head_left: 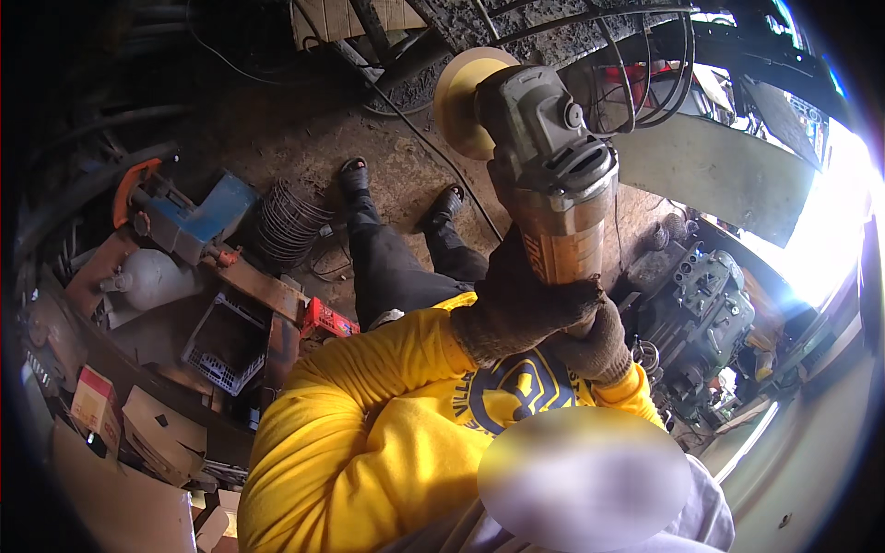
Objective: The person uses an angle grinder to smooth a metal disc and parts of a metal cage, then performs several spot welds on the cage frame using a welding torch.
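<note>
A large angle grinder point(562, 235) with a grey metal head and an orange-brown body is held up in front of my chest. Its head carries a round yellowish disc point(452, 103), tilted and facing left. My left hand point(521, 309), in a dark knit glove, is closed around the grinder's body from the left. Lower down, my right hand point(599, 346), also gloved, is closed at the rear end of the tool; its fingers are partly hidden behind the left glove. The disc appears close to a dark, rough-surfaced metal piece point(475, 23); whether they touch, I cannot tell.
Dark cables point(678, 69) loop at the upper right, and a cord crosses the floor point(295, 138). Left lie a coil of wire point(290, 221), a blue machine part point(226, 207), a black crate point(226, 341) and cardboard point(161, 433). A greenish-grey machine point(705, 309) stands at right.
</note>
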